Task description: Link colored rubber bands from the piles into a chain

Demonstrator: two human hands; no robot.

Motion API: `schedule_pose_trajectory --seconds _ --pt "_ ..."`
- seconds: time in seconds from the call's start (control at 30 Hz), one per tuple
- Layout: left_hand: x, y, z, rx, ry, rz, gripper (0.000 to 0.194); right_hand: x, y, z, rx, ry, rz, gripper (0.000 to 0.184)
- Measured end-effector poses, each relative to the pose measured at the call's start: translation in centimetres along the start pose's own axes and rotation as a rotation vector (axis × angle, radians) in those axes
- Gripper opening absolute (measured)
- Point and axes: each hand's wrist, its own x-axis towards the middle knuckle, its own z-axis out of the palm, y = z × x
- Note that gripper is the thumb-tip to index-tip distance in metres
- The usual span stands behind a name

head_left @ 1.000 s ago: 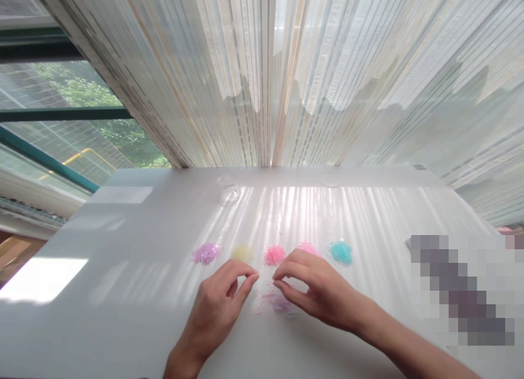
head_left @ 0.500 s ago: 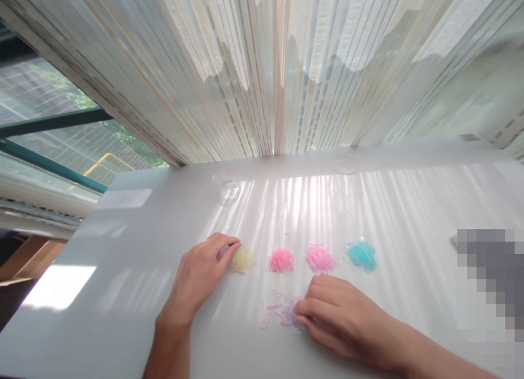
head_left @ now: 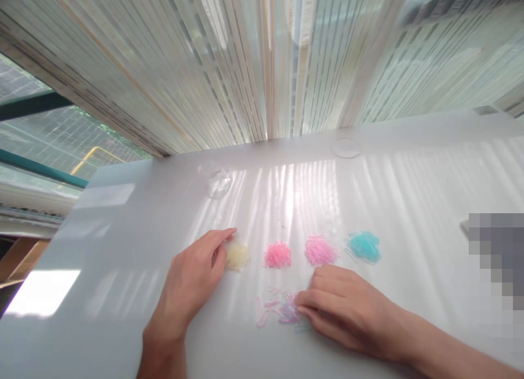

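Observation:
My left hand [head_left: 194, 278] rests beside a small pile of pale yellow pieces [head_left: 237, 256]. Its index finger is stretched out, with the thumb apart from it. My right hand [head_left: 347, 308] has its fingertips pinched together at a loose, mixed pile of lilac and pink pieces [head_left: 289, 309]; what the fingertips hold is hidden. Some pieces of this pile look like thin loops, similar to paper clips. Behind it lie a coral-pink pile [head_left: 277, 254], a lighter pink pile [head_left: 320, 250] and a turquoise pile [head_left: 364, 246], in a row with the yellow one.
On the white table [head_left: 114, 292] stands a clear round container [head_left: 219, 184] at the back left. A clear disc, perhaps a lid [head_left: 346, 147], lies farther back. Striped curtains [head_left: 229, 68] hang along the far edge. A blurred-out patch [head_left: 499, 253] covers something at right.
The camera view has shifted slightly. My left index finger and thumb have spread apart by the yellow pile. My right hand stays at the mixed pile, its fingertips still together.

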Motion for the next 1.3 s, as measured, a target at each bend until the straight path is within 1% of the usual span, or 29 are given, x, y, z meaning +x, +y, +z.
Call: schedule_pose_trajectory --seconds 0.2,0.33,0.4,0.5,0.57,0.63,0.7,0.73,0.8,0.9,1.0,1.17,1.3 --pt "-0.1 0.0 0.2 -0.029 0.005 -0.011 0.045 -0.2 0.0 0.0 -0.006 0.014 0.001 0.02" --pt "-0.2 0.1 -0.1 -0.094 0.077 0.004 0.045 -0.2 -0.1 -0.2 -0.052 -0.011 0.027 0.026" --pt "-0.5 0.4 -0.3 -0.148 0.122 0.042 0.042 -0.1 -0.2 -0.3 -0.091 -0.024 0.055 0.029" --pt "-1.7 1.4 -0.4 -0.23 0.151 0.181 0.035 0.0 -0.3 -0.5 -0.133 -0.041 0.085 0.031" --pt "-2.8 2.4 -0.3 -0.279 0.125 0.288 0.033 0.0 -0.3 -0.6 -0.139 -0.06 0.093 0.031" --pt "-4.0 3.3 0.0 -0.32 0.072 0.337 0.032 -0.1 -0.3 -0.6 -0.13 -0.092 0.097 0.029" --pt "-5.1 4.2 0.6 -0.359 -0.031 0.361 0.025 -0.2 -0.3 -0.5 -0.112 -0.142 0.107 0.026" --pt "-5.5 4.6 1.0 -0.36 -0.061 0.372 0.023 -0.3 -0.4 -0.4 -0.102 -0.169 0.112 0.025" --pt "-6.0 5.2 1.7 -0.364 -0.07 0.385 0.019 -0.4 -0.4 -0.2 -0.102 -0.197 0.117 0.026" --pt "-6.2 5.6 2.6 -0.344 -0.06 0.385 0.015 -0.4 -0.4 0.2 -0.136 -0.159 0.107 0.028" --pt "-6.1 5.9 2.9 -0.333 -0.049 0.377 0.013 -0.5 -0.3 0.6 -0.143 -0.124 0.092 0.032" --pt "-6.1 6.0 2.8 -0.379 -0.059 0.377 0.012 -0.5 -0.3 0.9 -0.128 -0.073 0.065 0.034" --pt "-6.1 5.8 2.6 -0.434 -0.061 0.371 0.013 -0.3 -0.4 0.5 -0.102 -0.015 0.048 0.031"
